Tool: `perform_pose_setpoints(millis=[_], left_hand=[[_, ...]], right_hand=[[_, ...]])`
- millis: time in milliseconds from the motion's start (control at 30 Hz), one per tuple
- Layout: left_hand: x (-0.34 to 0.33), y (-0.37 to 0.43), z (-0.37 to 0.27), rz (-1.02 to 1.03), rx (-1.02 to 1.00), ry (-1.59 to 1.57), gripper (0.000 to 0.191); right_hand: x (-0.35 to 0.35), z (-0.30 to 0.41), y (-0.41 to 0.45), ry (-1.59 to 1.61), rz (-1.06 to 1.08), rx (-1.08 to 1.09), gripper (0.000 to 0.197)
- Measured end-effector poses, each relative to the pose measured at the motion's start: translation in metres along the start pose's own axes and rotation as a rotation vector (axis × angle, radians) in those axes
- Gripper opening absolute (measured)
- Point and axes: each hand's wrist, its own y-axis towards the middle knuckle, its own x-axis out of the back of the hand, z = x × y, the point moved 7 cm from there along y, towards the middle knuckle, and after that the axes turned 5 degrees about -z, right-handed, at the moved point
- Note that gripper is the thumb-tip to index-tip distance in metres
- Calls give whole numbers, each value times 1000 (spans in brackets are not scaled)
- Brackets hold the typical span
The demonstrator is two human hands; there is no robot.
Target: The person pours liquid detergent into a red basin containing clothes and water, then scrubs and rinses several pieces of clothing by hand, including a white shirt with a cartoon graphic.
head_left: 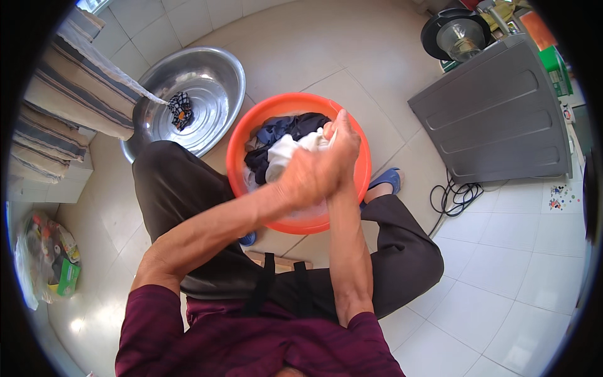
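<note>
An orange plastic basin [238, 141] stands on the floor between my knees, with wet laundry and some suds inside. My left hand [308, 175], blurred, is closed over white cloth [282, 153] above the basin. Close against it, my right hand [346, 141] grips another part of the same cloth near the basin's right side. Beneath and behind the white cloth lie dark navy garments [282, 128]. My hands and forearms hide the right part of the basin's contents.
A large metal basin [221, 85] at the upper left holds a small checked cloth [180, 110]; a striped curtain [85, 89] hangs against it. To the right stand a grey appliance [490, 113] and a coiled black cable [454, 195]. A plastic bag of items [47, 254] sits far left.
</note>
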Motion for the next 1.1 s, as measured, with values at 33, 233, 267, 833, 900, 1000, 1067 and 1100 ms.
perform_pose_setpoints(millis=[33, 233, 267, 833, 900, 1000, 1067, 1100], left_hand=[[-4, -16, -22, 1, -254, -82, 29], [37, 46, 82, -206, 395, -99, 23], [38, 49, 84, -216, 375, -166, 27], [-11, -2, 104, 378, 714, -618, 47], [2, 16, 99, 108, 593, -662, 43], [3, 10, 84, 131, 761, -600, 51], [-4, -2, 86, 239, 900, -433, 62], [-11, -5, 86, 265, 815, -412, 65]], right_hand=[[-2, -3, -4, 51, 79, -22, 45], [-34, -7, -25, 95, 42, -72, 33], [-32, -3, -25, 126, 29, -68, 37], [-3, 55, -3, 397, 274, -20, 54], [1, 46, 1, 435, 249, -58, 53], [9, 34, 3, 460, 214, -101, 53], [10, 31, 5, 446, 205, -108, 53], [8, 34, 4, 407, 196, -73, 53]])
